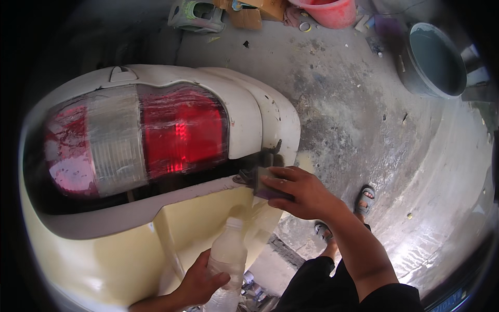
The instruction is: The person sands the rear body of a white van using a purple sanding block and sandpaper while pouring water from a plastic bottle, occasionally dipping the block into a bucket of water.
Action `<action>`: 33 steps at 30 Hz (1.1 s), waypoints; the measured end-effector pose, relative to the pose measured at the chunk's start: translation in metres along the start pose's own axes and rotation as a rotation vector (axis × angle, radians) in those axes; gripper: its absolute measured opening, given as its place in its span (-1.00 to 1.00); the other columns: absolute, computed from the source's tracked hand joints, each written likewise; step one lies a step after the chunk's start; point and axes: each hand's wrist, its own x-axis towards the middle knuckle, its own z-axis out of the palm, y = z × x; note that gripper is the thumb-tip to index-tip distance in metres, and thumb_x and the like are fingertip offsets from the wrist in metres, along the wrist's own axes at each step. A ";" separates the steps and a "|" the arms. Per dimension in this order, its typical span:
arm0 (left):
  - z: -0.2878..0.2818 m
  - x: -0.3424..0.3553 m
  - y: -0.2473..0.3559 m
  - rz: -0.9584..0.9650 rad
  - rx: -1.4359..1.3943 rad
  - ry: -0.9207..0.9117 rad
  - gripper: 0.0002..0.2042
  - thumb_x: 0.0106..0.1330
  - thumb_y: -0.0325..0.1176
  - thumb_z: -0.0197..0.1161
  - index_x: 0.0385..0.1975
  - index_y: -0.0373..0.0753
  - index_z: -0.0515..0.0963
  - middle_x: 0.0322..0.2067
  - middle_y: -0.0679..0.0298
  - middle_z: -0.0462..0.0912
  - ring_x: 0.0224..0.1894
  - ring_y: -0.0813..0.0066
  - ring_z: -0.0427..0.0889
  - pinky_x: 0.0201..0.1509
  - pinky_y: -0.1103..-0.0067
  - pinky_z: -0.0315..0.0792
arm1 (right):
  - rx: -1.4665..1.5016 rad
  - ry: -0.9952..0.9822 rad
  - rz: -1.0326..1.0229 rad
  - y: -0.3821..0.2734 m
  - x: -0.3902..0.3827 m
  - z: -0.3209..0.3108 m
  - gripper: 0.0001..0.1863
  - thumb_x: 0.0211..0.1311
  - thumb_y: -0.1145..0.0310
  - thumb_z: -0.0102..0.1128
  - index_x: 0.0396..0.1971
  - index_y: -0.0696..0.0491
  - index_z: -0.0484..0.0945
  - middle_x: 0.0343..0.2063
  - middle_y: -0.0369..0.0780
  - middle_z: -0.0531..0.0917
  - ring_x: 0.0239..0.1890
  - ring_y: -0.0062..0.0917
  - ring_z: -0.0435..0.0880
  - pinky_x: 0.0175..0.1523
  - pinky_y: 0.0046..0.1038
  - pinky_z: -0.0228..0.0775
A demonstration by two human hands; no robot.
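A clear plastic bottle [228,249] with a white cap stands upright in my left hand [200,283], whose thumb and fingers close round its side. My right hand [306,192] grips a grey and purplish sanding block [266,187] and holds it against the corner of the car body, just right of the tail light. That tail light [182,130] has red and clear sections under a wrinkled film. Around it runs the cream and whitish bodywork [114,260], with a dark gap below the lens. The block's working face is hidden.
A large grey bucket [436,62] of liquid stands at the far right. Along the back are a pink-red basin [332,13], a cardboard box [247,15] and a green plastic stool [195,18]. My sandalled feet [366,197] are on the stained concrete floor [353,114].
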 end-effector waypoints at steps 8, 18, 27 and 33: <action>-0.003 -0.019 -0.008 0.161 -0.124 0.016 -0.25 0.27 -0.17 0.29 0.33 -0.40 0.04 0.14 0.04 0.42 0.17 0.30 0.44 0.26 0.37 0.34 | -0.132 0.104 -0.170 -0.048 0.026 0.005 -0.44 0.13 0.07 0.32 0.15 -0.13 0.51 0.12 0.02 0.50 0.08 -0.06 0.53 0.17 -0.18 0.40; -0.008 -0.042 -0.054 0.276 -0.336 0.039 -0.26 0.19 -0.34 0.32 0.32 -0.37 0.07 0.12 0.10 0.43 0.18 0.35 0.42 0.27 0.39 0.31 | -0.121 0.082 -0.118 -0.104 0.046 0.012 -0.43 0.23 0.06 0.22 0.23 -0.09 0.43 0.13 0.03 0.48 0.12 -0.06 0.48 0.20 -0.19 0.35; -0.020 -0.052 -0.057 0.315 -0.240 0.104 -0.25 0.14 -0.33 0.35 0.30 -0.38 0.13 0.06 0.09 0.48 0.10 0.34 0.49 0.21 0.42 0.37 | -0.130 0.151 0.027 -0.156 0.064 0.018 -0.47 0.24 0.17 0.21 0.19 0.02 0.45 0.02 0.03 0.56 0.05 -0.07 0.55 0.11 -0.21 0.43; -0.006 -0.074 -0.039 0.274 -0.267 0.171 -0.26 0.12 -0.32 0.36 0.28 -0.39 0.16 0.03 0.08 0.50 0.08 0.35 0.50 0.19 0.44 0.38 | -0.157 -0.022 0.326 -0.132 0.054 -0.002 -0.49 0.29 0.17 0.08 0.21 0.02 0.41 -0.03 0.04 0.56 0.02 -0.06 0.54 0.12 -0.19 0.39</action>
